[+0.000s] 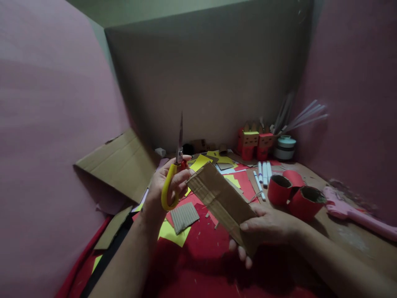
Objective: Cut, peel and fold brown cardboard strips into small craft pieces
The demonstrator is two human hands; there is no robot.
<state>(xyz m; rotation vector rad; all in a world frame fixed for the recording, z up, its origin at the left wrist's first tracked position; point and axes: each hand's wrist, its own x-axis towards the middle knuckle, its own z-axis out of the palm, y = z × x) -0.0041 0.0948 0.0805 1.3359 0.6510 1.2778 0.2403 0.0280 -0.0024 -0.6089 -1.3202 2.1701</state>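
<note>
My left hand (166,182) is closed around yellow-handled scissors (170,186), whose blades point upward and look shut. Its fingertips reach the upper left corner of a long brown cardboard strip (221,200); whether they grip that corner I cannot tell. The strip's lower right end is held by my right hand (263,227), thumb on top and fingers underneath. Below the strip, a small corrugated cardboard square (185,217) lies over yellow paper (173,236) on the red cloth (198,265).
Red-wrapped tubes (307,203) stand at the right, beside a pink glue gun (347,207). White markers (264,173) lie behind them. At the back are red box figures (248,145), a lidded pot (285,147) and glue sticks (305,116). A cardboard sheet (120,165) leans left.
</note>
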